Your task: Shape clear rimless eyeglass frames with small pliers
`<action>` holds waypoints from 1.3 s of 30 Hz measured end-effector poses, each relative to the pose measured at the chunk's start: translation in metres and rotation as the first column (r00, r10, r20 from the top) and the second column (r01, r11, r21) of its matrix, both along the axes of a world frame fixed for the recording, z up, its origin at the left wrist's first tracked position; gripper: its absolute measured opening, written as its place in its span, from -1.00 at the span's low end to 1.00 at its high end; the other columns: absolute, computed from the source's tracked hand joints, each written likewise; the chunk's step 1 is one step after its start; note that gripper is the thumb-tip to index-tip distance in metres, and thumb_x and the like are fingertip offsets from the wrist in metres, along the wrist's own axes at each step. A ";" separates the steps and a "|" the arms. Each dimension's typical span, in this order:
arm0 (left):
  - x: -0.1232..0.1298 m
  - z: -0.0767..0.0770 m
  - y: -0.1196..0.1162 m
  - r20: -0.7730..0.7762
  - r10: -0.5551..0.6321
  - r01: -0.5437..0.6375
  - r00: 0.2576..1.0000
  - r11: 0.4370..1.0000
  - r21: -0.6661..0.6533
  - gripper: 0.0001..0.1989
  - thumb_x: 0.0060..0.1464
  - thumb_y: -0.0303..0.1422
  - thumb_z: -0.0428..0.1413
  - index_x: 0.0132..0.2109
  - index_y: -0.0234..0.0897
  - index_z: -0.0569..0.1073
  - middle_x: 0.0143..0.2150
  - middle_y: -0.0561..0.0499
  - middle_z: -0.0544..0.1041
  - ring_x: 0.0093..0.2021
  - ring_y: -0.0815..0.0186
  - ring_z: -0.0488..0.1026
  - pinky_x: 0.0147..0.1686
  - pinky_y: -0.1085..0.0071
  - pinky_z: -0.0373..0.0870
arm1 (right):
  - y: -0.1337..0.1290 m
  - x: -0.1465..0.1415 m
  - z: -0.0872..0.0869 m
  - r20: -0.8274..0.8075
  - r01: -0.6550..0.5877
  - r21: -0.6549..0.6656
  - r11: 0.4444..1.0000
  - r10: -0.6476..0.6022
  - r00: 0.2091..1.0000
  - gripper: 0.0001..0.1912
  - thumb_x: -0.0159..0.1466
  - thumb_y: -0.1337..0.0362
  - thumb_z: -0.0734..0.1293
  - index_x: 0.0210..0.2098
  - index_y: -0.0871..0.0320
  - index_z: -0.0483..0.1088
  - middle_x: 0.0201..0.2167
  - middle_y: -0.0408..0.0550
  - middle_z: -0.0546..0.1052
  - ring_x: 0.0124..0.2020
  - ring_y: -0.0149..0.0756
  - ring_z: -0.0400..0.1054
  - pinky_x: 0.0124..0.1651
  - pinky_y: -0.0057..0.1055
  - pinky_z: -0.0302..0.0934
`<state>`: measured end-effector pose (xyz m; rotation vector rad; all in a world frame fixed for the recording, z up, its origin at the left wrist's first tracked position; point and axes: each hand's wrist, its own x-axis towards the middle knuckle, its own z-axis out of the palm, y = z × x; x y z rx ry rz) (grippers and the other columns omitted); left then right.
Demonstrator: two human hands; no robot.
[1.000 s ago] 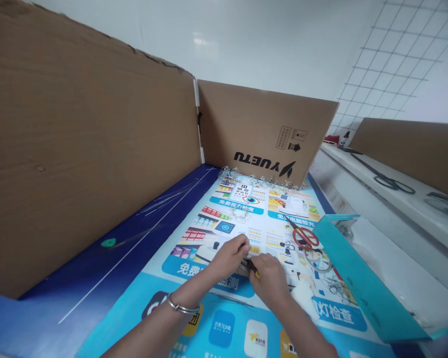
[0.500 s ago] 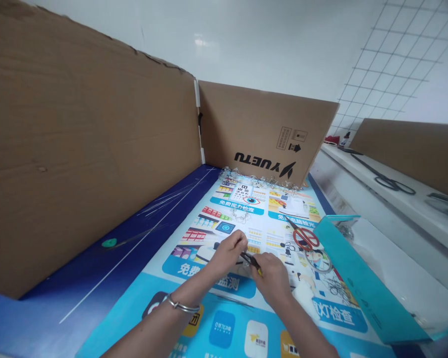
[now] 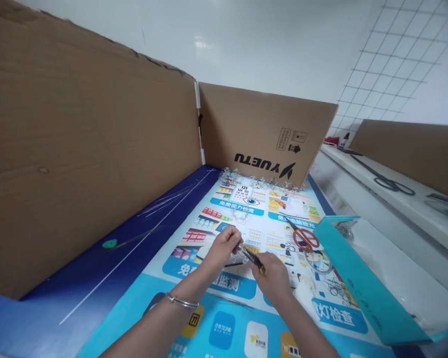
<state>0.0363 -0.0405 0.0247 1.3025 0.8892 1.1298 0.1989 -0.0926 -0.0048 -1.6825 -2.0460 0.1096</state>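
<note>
Lying at far left on blue surface (image 3: pixel 134 273), green-handled tool (image 3: pixel 109 244). Left hand (image 3: pixel 226 244) pinches small clear wiry piece (image 3: pixel 238 257) narrowly between fingertips, above printed sheet (image 3: pixel 242 304). Pliers (image 3: pixel 254 259) point at piece; whether jaws touch it, cannot tell. Right hand (image 3: pixel 273 276) wraps firmly around pliers' yellow-marked handles. Farther right: red-handled scissors (image 3: pixel 297 232), then teal box (image 3: pixel 369 284) near sheet's edge.

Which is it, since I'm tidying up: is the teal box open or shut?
Open: the teal box shows its white inside, uncovered.
</note>
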 end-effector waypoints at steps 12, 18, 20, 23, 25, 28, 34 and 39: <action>0.002 -0.001 -0.003 0.007 -0.061 0.061 0.998 0.998 0.006 -0.78 0.07 -0.24 -0.06 -0.41 -0.31 0.27 -0.51 0.11 0.29 -0.54 0.48 0.21 -0.52 0.54 0.15 | -0.001 0.005 0.008 0.008 0.059 -0.016 0.998 -0.059 0.998 -0.81 0.16 0.25 0.17 -0.25 0.08 0.34 -0.37 -0.10 0.44 -0.29 -0.32 0.30 -0.27 -0.49 0.09; 0.002 0.000 -0.002 -0.002 -0.034 0.034 0.999 0.999 0.024 -0.80 0.08 -0.26 -0.08 -0.40 -0.30 0.26 -0.49 0.10 0.30 -0.53 0.47 0.22 -0.52 0.54 0.15 | 0.000 0.007 0.008 -0.004 0.037 0.001 0.999 -0.037 0.999 -0.82 0.16 0.25 0.18 -0.26 0.09 0.34 -0.36 -0.09 0.43 -0.27 -0.31 0.28 -0.23 -0.48 0.09; 0.002 -0.001 -0.002 -0.020 -0.018 0.019 1.000 0.999 0.033 -0.80 0.08 -0.26 -0.08 -0.40 -0.29 0.26 -0.49 0.10 0.30 -0.53 0.47 0.23 -0.52 0.53 0.15 | 0.001 0.006 0.007 0.005 0.022 -0.001 1.000 -0.022 1.000 -0.82 0.16 0.26 0.18 -0.26 0.10 0.34 -0.37 -0.08 0.43 -0.27 -0.30 0.27 -0.22 -0.47 0.09; 0.002 -0.002 -0.002 -0.066 -0.001 0.005 0.998 0.998 0.061 -0.80 0.08 -0.26 -0.09 -0.40 -0.29 0.26 -0.50 0.10 0.30 -0.52 0.46 0.23 -0.51 0.53 0.15 | 0.001 0.006 0.006 0.016 0.010 -0.004 1.000 -0.010 1.000 -0.82 0.16 0.26 0.18 -0.26 0.10 0.33 -0.37 -0.07 0.42 -0.27 -0.29 0.26 -0.23 -0.46 0.09; 0.002 -0.003 -0.002 -0.099 0.015 -0.006 0.995 0.996 0.084 -0.79 0.08 -0.25 -0.09 -0.40 -0.28 0.26 -0.51 0.11 0.29 -0.52 0.46 0.22 -0.51 0.53 0.15 | 0.001 0.006 0.006 0.022 0.008 -0.007 1.000 -0.008 1.000 -0.83 0.16 0.26 0.18 -0.28 0.10 0.33 -0.37 -0.07 0.41 -0.28 -0.29 0.26 -0.24 -0.46 0.09; 0.003 -0.005 -0.002 -0.151 0.035 -0.019 0.988 0.994 0.106 -0.78 0.08 -0.24 -0.10 -0.41 -0.28 0.27 -0.53 0.12 0.26 -0.53 0.45 0.20 -0.51 0.53 0.14 | 0.001 0.006 0.005 0.031 0.010 -0.013 1.000 -0.009 0.999 -0.84 0.16 0.25 0.18 -0.30 0.10 0.33 -0.39 -0.08 0.41 -0.29 -0.30 0.26 -0.25 -0.46 0.09; 0.003 -0.004 -0.003 -0.212 0.066 -0.038 0.975 0.990 0.135 -0.77 0.08 -0.22 -0.11 -0.41 -0.28 0.28 -0.55 0.11 0.26 -0.53 0.43 0.20 -0.50 0.52 0.13 | 0.001 0.004 0.006 0.042 0.010 -0.028 1.000 -0.009 0.999 -0.86 0.16 0.25 0.18 -0.32 0.11 0.32 -0.41 -0.10 0.40 -0.30 -0.32 0.26 -0.27 -0.48 0.08; 0.003 -0.001 -0.004 -0.193 0.072 -0.040 0.979 0.986 0.163 -0.76 0.08 -0.22 -0.11 -0.41 -0.28 0.28 -0.54 0.10 0.28 -0.52 0.42 0.21 -0.50 0.51 0.13 | 0.000 0.004 0.007 0.039 0.004 -0.048 0.999 -0.003 0.999 -0.86 0.15 0.25 0.18 -0.33 0.11 0.33 -0.42 -0.10 0.40 -0.30 -0.33 0.26 -0.28 -0.48 0.07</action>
